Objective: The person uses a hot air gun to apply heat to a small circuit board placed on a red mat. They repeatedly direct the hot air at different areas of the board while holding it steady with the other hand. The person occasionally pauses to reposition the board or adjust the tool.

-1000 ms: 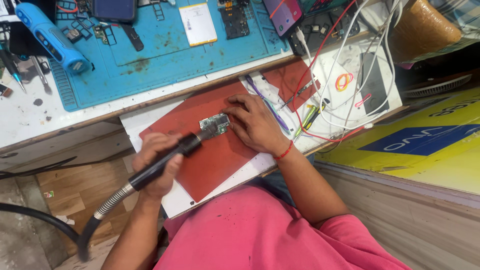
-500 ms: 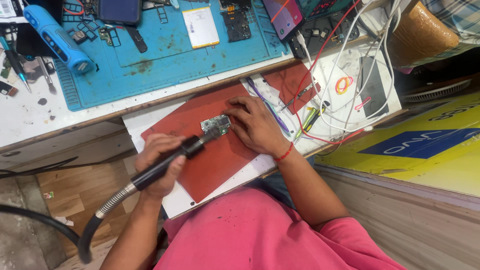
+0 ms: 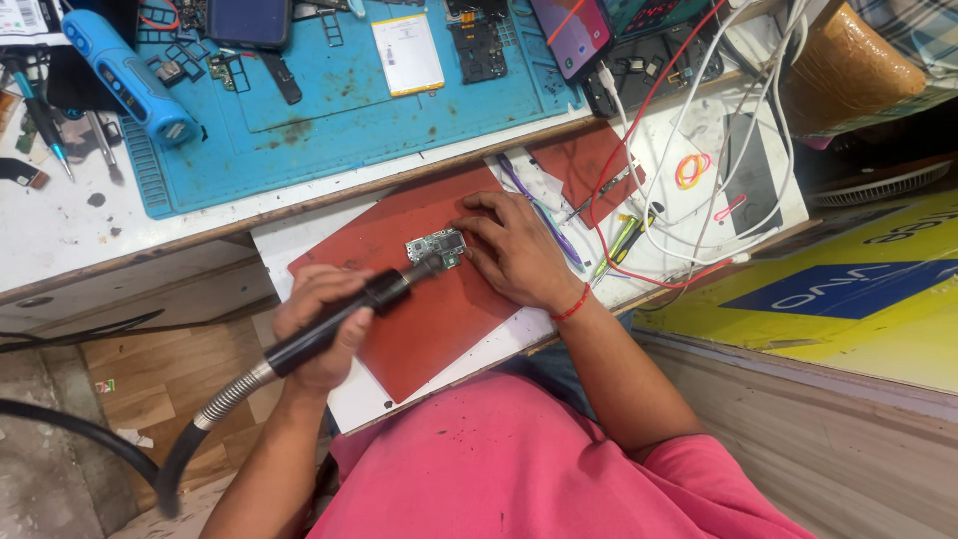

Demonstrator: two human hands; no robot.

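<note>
Head view. I look down on a small green circuit board (image 3: 436, 246) lying on a red mat (image 3: 429, 309), near the mat's far edge. My left hand (image 3: 321, 327) is closed around the black handle of a hot-air tool (image 3: 339, 324); its nozzle tip rests at, or just above, the board's near-left edge, and I cannot tell whether it touches. A ribbed metal hose (image 3: 225, 399) runs from the handle down to the near left. My right hand (image 3: 514, 250) lies flat on the mat at the board's right side, fingertips (image 3: 467, 226) pressed against its edge and pinning it; it encloses nothing.

Risk, as I judge it: the pinning fingertips sit very close to the nozzle, so a small slip of either hand could bring heat onto skin. The board is held from one side only and could skate left if the tip pushes it. The hose, hanging off the near-left edge, could drag the handle off line.

Surroundings. To the right lie a purple-handled tool (image 3: 539, 210) and tweezers (image 3: 599, 195), then a tangle of white and red cables (image 3: 689, 170), near my right wrist and liable to snag. Farther off, a blue work mat (image 3: 329, 110) carries phone parts and a blue cylindrical tool (image 3: 130, 75); a phone (image 3: 574, 35) rests at its right edge.
</note>
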